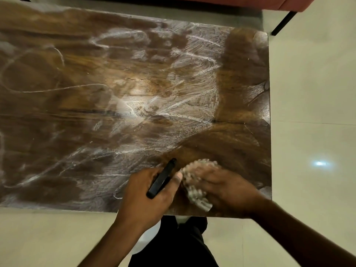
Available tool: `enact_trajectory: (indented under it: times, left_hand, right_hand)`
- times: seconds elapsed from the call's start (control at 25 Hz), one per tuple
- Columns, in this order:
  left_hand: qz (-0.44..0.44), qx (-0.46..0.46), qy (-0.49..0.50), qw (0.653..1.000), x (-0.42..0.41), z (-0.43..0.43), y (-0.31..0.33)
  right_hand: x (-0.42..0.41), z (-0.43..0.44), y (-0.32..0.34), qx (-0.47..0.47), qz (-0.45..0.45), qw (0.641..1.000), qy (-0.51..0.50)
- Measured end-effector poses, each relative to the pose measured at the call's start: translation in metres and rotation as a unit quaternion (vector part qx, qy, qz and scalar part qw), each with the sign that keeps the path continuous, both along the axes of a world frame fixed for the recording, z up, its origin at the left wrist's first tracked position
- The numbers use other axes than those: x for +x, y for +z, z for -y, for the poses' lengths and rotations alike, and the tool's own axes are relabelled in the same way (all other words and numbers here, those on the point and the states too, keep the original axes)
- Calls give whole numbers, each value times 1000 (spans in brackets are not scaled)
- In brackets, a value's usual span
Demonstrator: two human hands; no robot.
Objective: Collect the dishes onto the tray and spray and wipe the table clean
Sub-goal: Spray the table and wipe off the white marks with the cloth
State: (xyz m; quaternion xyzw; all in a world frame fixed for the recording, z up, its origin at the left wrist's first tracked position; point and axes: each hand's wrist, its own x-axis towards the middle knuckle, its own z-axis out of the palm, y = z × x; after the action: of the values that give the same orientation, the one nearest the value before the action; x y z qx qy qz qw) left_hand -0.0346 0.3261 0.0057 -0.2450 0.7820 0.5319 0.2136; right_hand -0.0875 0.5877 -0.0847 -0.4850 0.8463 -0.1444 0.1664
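The dark wooden table [77, 132] fills the head view, covered with whitish wet streaks over its left and middle; its right strip looks darker and streak-free. My right hand [221, 187] presses a crumpled pale cloth [196, 191] flat on the table near the front edge. Just left of it, my left hand [146, 195] grips a slim black object [161, 179], its tip pointing up and right above the tabletop. No dishes or tray are in view.
Pale tiled floor [312, 93] surrounds the table at right and front. A reddish seat [289, 4] with a black leg [283, 22] stands beyond the far right corner. My dark trousers [185, 243] are against the front edge.
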Motion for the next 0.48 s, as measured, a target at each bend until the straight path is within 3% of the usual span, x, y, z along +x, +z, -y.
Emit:
enact_trajectory:
  times: [0.08, 0.16, 0.24, 0.28, 0.36, 0.44, 0.48]
  left_hand:
    - [8, 10, 21, 1000, -4, 3, 0]
    - [11, 27, 24, 999, -9, 4, 1]
    - [5, 36, 18, 999, -15, 5, 0]
    - [0, 35, 16, 999, -18, 4, 1]
    - [-11, 24, 7, 1000, -28, 5, 2]
    - [-30, 10, 0, 1000, -39, 5, 3]
    - [-44, 8, 8, 999, -44, 5, 3]
  right_hand:
    - [-31, -36, 1, 15, -14, 980, -199]
    - [-50, -30, -2, 11, -12, 905, -424]
    - [-52, 16, -6, 22, -8, 828, -561]
    - [-43, 42, -5, 26, -7, 827, -561]
    - [-19, 87, 0, 7, 33, 895, -444]
    - [1, 102, 7, -11, 83, 974, -212]
    - [3, 94, 3, -10, 67, 994, -83]
